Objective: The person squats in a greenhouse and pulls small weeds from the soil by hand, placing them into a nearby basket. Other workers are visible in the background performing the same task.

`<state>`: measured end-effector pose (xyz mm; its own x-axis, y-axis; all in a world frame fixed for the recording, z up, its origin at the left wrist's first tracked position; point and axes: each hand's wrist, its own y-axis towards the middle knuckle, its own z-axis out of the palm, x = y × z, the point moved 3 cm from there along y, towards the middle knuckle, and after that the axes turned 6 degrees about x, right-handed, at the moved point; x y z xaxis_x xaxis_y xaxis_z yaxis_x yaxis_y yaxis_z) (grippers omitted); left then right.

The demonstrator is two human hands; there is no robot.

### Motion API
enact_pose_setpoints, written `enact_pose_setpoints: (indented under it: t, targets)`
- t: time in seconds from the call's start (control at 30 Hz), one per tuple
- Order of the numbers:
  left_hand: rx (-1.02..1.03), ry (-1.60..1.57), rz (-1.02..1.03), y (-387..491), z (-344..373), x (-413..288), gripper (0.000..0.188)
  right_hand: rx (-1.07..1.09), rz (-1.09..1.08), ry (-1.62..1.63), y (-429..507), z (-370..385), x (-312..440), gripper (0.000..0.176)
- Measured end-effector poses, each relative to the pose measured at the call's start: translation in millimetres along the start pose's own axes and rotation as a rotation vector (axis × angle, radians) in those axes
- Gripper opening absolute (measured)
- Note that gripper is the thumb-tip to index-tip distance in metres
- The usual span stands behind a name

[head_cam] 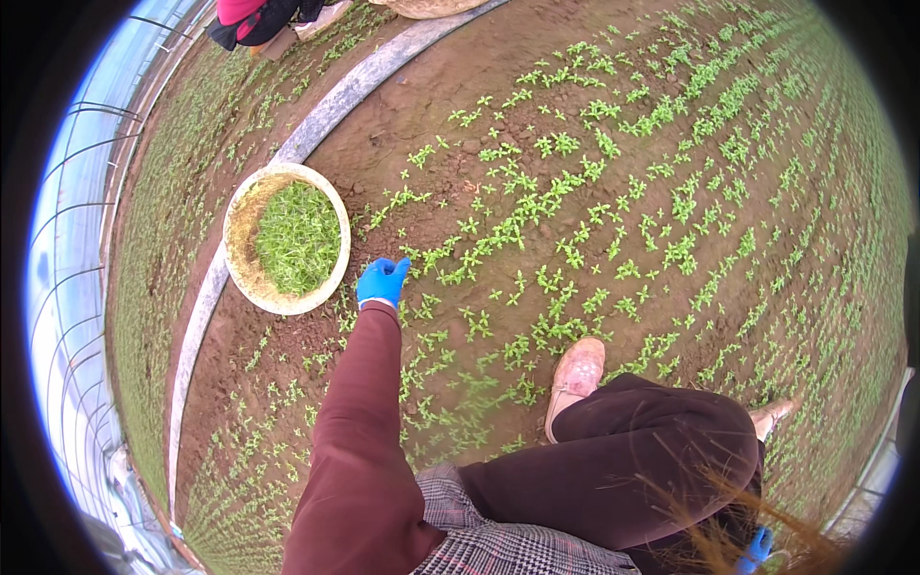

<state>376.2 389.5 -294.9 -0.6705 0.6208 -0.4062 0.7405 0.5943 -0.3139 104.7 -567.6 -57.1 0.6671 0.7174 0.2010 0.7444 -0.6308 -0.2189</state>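
My left hand (pixel 382 282), in a blue glove, is over the soil just right of a round, pale-rimmed basin (pixel 343 251). Its thumb and fingers are bent towards each other beside green seedlings (pixel 431 260); whether anything is between them cannot be made out. Inside the basin lies a heap of cut or pulled green plants (pixel 298 241). My right hand (pixel 756 550), also blue-gloved, shows only in part at the lower right, behind my leg and some blurred brown strands. A thin pale loop is beside it, and its grip is hidden.
Rows of seedlings (pixel 560 190) cover the brown soil. A long grey strip or hose (pixel 345 93) curves past the basin. At the top left is part of another person (pixel 269 21), near a second container (pixel 431 6). My pink shoe (pixel 579 366) rests among plants. Film-covered greenhouse hoops (pixel 68 237) stand left.
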Motion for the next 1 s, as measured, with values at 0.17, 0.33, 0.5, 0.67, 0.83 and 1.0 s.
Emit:
enact_pose_setpoints:
  t: [0.17,0.33,0.5,0.67,0.83,1.0]
  targets:
    - [0.196,0.217,-0.198,3,57,-42,0.048,-0.016,0.036,0.012,-3,-1,8,0.022]
    - [0.257,0.318,-0.251,12,71,-38,0.035,0.002,0.06,0.047,-5,-4,25,0.023]
    - [0.09,0.125,-0.129,12,47,15,0.034,-0.041,0.046,0.073,-4,0,23,0.024]
    - [-0.554,-0.796,-0.087,29,-48,105,0.053,-0.039,0.028,0.104,-3,1,7,0.025]
    - [-0.278,-0.089,-0.025,30,-71,71,0.032,-0.006,0.043,-0.029,-3,4,0,0.025]
    - [-0.07,0.367,0.214,7,3,-54,0.04,-0.1,-0.012,0.017,-8,1,9,0.025]
